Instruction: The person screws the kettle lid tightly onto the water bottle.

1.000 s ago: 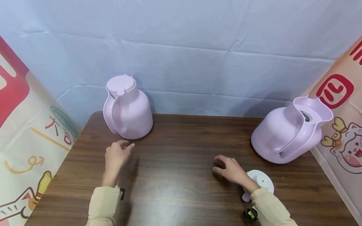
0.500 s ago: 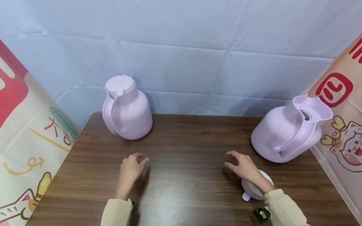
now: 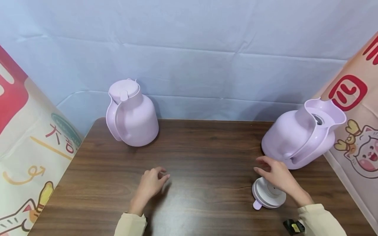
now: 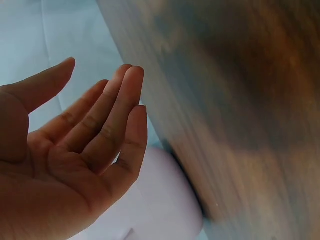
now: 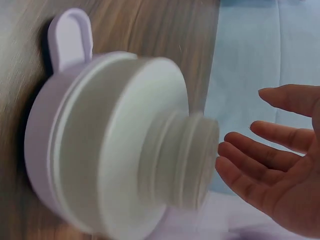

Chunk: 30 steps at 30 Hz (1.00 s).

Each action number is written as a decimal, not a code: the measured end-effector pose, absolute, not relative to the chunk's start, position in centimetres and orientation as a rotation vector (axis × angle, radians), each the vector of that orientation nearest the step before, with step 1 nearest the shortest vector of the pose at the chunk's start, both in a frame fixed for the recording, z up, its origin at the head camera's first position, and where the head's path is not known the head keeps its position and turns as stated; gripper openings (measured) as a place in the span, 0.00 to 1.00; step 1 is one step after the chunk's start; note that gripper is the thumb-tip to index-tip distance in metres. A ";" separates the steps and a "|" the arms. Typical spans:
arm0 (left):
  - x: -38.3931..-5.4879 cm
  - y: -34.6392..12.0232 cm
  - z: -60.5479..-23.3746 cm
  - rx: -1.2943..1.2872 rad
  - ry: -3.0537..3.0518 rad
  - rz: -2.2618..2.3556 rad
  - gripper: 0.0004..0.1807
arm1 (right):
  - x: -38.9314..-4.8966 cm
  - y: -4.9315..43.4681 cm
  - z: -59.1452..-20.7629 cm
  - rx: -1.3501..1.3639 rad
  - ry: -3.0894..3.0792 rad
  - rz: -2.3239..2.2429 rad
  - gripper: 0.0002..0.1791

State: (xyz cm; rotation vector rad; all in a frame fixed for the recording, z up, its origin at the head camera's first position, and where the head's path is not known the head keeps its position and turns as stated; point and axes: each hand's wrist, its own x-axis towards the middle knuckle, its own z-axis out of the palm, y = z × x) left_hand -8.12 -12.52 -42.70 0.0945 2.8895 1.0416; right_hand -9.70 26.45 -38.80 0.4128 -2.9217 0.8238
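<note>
My right hand [image 3: 276,173] hovers above a white and lilac jug lid [image 3: 267,195], partly covering it in the head view. The lid lies upside down, its white stopper [image 5: 175,155] upward and its lilac tab [image 5: 72,37] against the table. The right fingers are loosely bent and hold nothing. Just behind stands a lilac thermos jug [image 3: 283,137] with its top uncovered. My left hand [image 3: 152,183] hangs over the table left of the middle, fingers relaxed and holding nothing. A second lilac thermos jug [image 3: 138,121], lid on, stands at the back left.
The brown wooden table [image 3: 200,157] ends at a pale blue cloth backdrop [image 3: 189,65]. Printed cloths hang at both sides, a cartoon one [image 3: 357,131] close to the right jug.
My right hand has moved right, from left of the lid to above it. The left hand has moved away from the left jug, toward the middle and nearer the front.
</note>
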 end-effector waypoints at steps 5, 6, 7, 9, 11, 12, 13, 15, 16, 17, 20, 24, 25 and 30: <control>-7.8 -12.2 -43.0 0.107 2.864 1.002 0.12 | -9.2 27.8 -38.5 0.387 -2.911 0.770 0.16; -7.8 -12.2 -43.1 0.110 2.862 0.992 0.11 | -9.1 28.1 -38.5 0.385 -2.909 0.766 0.16; -7.7 -12.2 -43.2 0.112 2.858 0.986 0.10 | -9.1 28.4 -38.4 0.383 -2.903 0.774 0.15; -7.6 -12.2 -43.4 0.121 2.850 0.976 0.09 | -8.9 29.0 -38.2 0.375 -2.889 0.767 0.14; -7.5 -12.2 -43.6 0.135 2.844 0.971 0.08 | -8.7 29.6 -38.0 0.372 -2.869 0.754 0.13; -7.4 -12.2 -43.7 0.139 2.840 0.971 0.08 | -8.7 29.8 -38.0 0.374 -2.856 0.745 0.12; -7.3 -12.2 -43.8 0.143 2.837 0.973 0.08 | -8.6 30.0 -37.9 0.378 -2.847 0.741 0.12; -7.3 -12.2 -43.9 0.146 2.831 0.974 0.08 | -8.5 30.4 -37.9 0.378 -2.850 0.727 0.10; -7.2 -12.2 -44.0 0.144 2.825 0.977 0.07 | -8.4 30.6 -37.8 0.376 -2.856 0.723 0.09; -7.2 -12.2 -44.0 0.141 2.818 0.982 0.07 | -8.4 30.8 -37.8 0.372 -2.861 0.707 0.09; -7.2 -12.2 -44.1 0.138 2.815 0.982 0.07 | -8.2 31.3 -37.7 0.332 -2.896 0.662 0.07; -7.2 -12.3 -44.2 0.150 2.828 0.974 0.07 | -8.1 31.9 -37.2 0.272 -2.951 0.615 0.06; -7.2 -12.3 -44.2 0.154 2.830 0.975 0.07 | -8.2 32.1 -37.1 0.261 -2.963 0.602 0.06; -7.3 -12.4 -44.2 0.160 2.828 0.985 0.07 | -8.5 33.1 -36.0 0.231 -2.992 0.545 0.04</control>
